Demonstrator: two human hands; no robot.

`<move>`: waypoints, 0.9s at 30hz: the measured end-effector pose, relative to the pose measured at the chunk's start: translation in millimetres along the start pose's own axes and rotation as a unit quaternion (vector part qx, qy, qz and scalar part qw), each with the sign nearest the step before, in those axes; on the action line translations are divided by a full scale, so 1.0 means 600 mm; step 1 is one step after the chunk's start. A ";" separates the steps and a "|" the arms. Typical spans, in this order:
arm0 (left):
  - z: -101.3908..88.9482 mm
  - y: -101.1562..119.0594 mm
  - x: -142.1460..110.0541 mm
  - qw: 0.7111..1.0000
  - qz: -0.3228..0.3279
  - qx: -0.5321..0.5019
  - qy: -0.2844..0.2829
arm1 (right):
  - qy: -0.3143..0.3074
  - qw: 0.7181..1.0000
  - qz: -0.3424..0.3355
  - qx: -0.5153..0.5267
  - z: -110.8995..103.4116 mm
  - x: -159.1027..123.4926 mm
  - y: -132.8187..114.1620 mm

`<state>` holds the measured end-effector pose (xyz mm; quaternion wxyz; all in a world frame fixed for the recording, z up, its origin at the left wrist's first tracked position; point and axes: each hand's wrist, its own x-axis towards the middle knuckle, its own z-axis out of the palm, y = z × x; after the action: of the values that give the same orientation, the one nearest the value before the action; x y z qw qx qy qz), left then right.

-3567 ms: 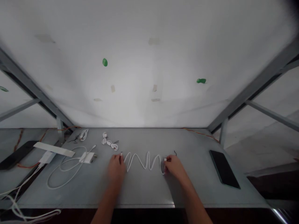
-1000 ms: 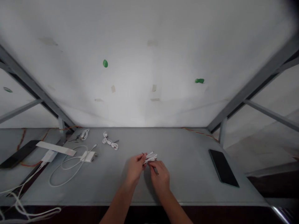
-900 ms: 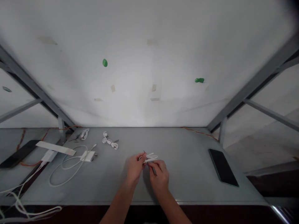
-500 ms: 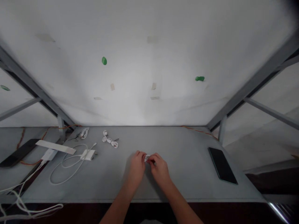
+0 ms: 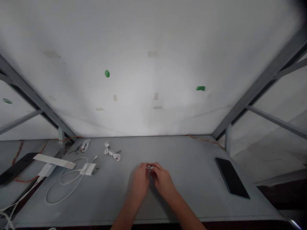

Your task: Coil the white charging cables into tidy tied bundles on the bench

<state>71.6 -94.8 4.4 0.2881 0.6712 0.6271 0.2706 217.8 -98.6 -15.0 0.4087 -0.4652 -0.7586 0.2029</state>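
Close together above the middle of the grey tabletop (image 5: 192,179) are my left hand (image 5: 140,179) and my right hand (image 5: 161,180). Both have their fingers pinched on a small white cable bundle (image 5: 150,168), most of it hidden by the fingertips. It looks like the tied white cables (image 5: 112,153) lying farther back on the left, which have dark ties on them. Another coiled white cable (image 5: 85,145) lies near the back left corner, beside some loose dark ties (image 5: 75,150).
A white charger (image 5: 89,169) with its looped cable lies at the left. Past it, a white power strip (image 5: 54,160) spans the gap toward a black phone-like slab (image 5: 16,167). A dark phone (image 5: 232,177) lies at the right. Grey metal frames (image 5: 229,137) flank the white back wall.
The view has tilted up slightly, so the table sits lower. My fingertips have drawn closer together around the white bundle, covering more of it.
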 end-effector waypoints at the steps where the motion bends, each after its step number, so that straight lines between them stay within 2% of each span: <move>1: 0.000 0.003 -0.001 1.000 -0.007 -0.010 -0.003 | -0.005 1.000 0.000 -0.007 0.001 0.000 0.002; 8: 0.001 0.017 -0.012 0.999 -0.015 0.014 -0.025 | -0.014 0.999 0.015 -0.045 0.015 -0.002 0.022; 16: 0.003 0.009 -0.024 0.997 0.017 0.048 -0.052 | 0.024 0.996 0.039 -0.073 0.036 0.003 0.016; 20: 0.003 0.007 -0.028 0.996 0.025 0.056 -0.060 | 0.015 0.993 0.064 -0.095 0.043 0.001 0.014; 23: 0.002 0.003 -0.032 0.998 0.034 0.017 -0.045 | 0.001 0.990 0.067 -0.127 0.043 0.001 0.017; 25: 0.003 -0.005 -0.030 0.998 0.035 -0.047 -0.011 | -0.003 0.988 0.053 -0.145 0.039 0.001 0.022; 27: 0.005 -0.018 -0.023 0.989 -0.007 -0.146 0.019 | -0.012 0.988 0.020 -0.156 0.032 0.001 0.027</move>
<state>65.3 -108.1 -5.5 0.3725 0.6123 0.5909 0.3703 210.9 -88.9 -36.7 0.3182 -0.5361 -0.7760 0.0960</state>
